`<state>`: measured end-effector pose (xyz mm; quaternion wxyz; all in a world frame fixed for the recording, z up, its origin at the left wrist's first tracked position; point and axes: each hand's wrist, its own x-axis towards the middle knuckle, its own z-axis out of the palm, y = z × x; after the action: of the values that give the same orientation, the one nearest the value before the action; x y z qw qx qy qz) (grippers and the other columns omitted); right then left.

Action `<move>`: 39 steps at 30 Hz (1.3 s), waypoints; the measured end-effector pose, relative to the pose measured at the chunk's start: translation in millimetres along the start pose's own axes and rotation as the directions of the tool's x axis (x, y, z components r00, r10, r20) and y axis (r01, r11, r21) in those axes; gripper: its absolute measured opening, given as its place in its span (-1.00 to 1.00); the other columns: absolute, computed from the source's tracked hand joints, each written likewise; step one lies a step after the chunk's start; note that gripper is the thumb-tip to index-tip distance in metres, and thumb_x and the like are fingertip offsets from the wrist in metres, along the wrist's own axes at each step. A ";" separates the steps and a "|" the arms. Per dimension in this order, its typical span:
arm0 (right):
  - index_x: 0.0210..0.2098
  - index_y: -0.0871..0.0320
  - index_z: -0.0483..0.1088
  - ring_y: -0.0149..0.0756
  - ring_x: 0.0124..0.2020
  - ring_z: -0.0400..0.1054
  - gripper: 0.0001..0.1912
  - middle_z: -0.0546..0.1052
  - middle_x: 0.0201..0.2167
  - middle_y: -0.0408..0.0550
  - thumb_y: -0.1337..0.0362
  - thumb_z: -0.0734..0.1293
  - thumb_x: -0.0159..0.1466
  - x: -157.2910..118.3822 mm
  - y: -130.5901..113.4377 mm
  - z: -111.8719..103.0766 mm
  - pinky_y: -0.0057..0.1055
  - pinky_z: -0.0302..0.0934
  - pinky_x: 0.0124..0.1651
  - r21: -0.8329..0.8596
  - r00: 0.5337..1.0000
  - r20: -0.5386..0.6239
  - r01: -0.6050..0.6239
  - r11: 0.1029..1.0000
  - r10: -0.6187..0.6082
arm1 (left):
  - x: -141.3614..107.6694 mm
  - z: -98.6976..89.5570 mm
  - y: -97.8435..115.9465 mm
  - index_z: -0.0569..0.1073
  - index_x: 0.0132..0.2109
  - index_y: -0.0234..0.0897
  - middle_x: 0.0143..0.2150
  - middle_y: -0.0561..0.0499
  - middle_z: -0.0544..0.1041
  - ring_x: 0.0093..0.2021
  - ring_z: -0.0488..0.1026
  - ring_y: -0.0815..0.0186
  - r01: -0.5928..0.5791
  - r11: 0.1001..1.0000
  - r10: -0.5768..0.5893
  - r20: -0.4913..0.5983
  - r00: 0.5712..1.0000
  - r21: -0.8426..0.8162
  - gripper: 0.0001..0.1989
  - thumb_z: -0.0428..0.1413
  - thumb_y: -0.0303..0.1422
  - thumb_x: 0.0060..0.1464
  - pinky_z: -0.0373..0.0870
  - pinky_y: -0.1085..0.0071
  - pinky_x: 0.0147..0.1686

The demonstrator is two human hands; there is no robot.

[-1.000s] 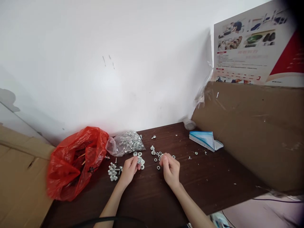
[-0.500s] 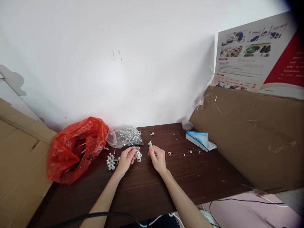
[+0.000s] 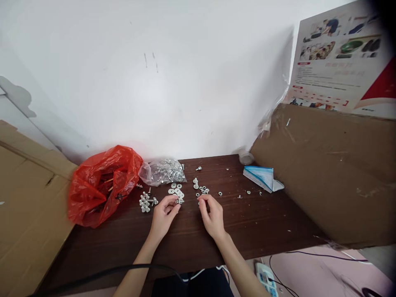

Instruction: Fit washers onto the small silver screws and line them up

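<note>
My left hand (image 3: 164, 215) pinches a small silver bolt (image 3: 180, 201) between thumb and fingertips, its shank pointing right. My right hand (image 3: 213, 215) is closed in a pinch a short way to the right; a tiny piece seems to be at its fingertips, too small to make out. Just beyond the left fingers lie flat round washers (image 3: 173, 191). Past the right fingertips is a small group of nuts (image 3: 203, 189), with two bolts standing head down (image 3: 196, 184) behind them. Left of my left hand, several bolts (image 3: 144, 203) stand in a cluster.
A clear bag of hardware (image 3: 167, 172) lies near the wall, beside an open red plastic bag (image 3: 105, 185). A folded blue-and-white packet (image 3: 260, 178) lies at the right. Cardboard (image 3: 324, 173) walls the dark table (image 3: 247, 231) on both sides. A black cable (image 3: 123, 269) crosses low in front.
My hands have drawn back toward me, uncovering the washers and nuts. The bolt now shows in my left fingers. My view has shifted slightly.
</note>
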<state>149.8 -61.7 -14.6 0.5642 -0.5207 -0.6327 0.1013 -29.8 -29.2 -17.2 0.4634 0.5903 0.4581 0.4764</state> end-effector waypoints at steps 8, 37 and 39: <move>-0.04 0.12 0.35 -0.25 -0.22 0.34 -0.78 0.49 -0.28 -0.05 0.34 0.20 0.34 -8.4 -14.4 -3.0 -0.31 0.26 -0.11 -0.043 0.946 0.322 0.064 0.997 -0.046 | -6.5 0.2 6.9 0.47 -0.14 -0.31 -0.18 -0.07 0.54 -0.26 0.47 0.33 -0.029 0.997 0.022 0.095 0.995 0.075 -0.76 0.17 -0.33 0.02 0.46 0.40 -0.19; -0.26 0.14 0.46 -0.23 -0.22 0.38 -0.85 0.52 -0.24 -0.02 0.30 0.26 0.25 61.2 30.6 -7.4 -0.33 0.23 -0.15 -0.146 0.971 0.061 -0.219 0.965 0.230 | -25.7 -8.7 11.2 0.44 -0.14 -0.29 -0.22 -0.08 0.59 -0.19 0.53 0.27 -0.083 0.966 0.068 0.067 0.995 0.246 -0.77 -0.01 -0.26 0.21 0.42 0.37 -0.16; -0.27 0.13 0.46 -0.19 -0.18 0.37 -0.85 0.52 -0.24 -0.03 0.31 0.25 0.25 67.4 38.0 -2.7 -0.30 0.21 -0.12 -0.245 0.964 0.123 -0.200 0.949 0.235 | -30.4 -11.7 10.7 0.45 -0.14 -0.30 -0.22 -0.08 0.59 -0.20 0.53 0.27 -0.076 0.966 0.065 0.053 0.996 0.247 -0.77 -0.01 -0.26 0.21 0.42 0.37 -0.16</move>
<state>184.8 5.9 0.1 0.4361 -0.6402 -0.6194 0.1279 -44.1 -59.4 -9.5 0.3788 0.6702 0.4823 0.4181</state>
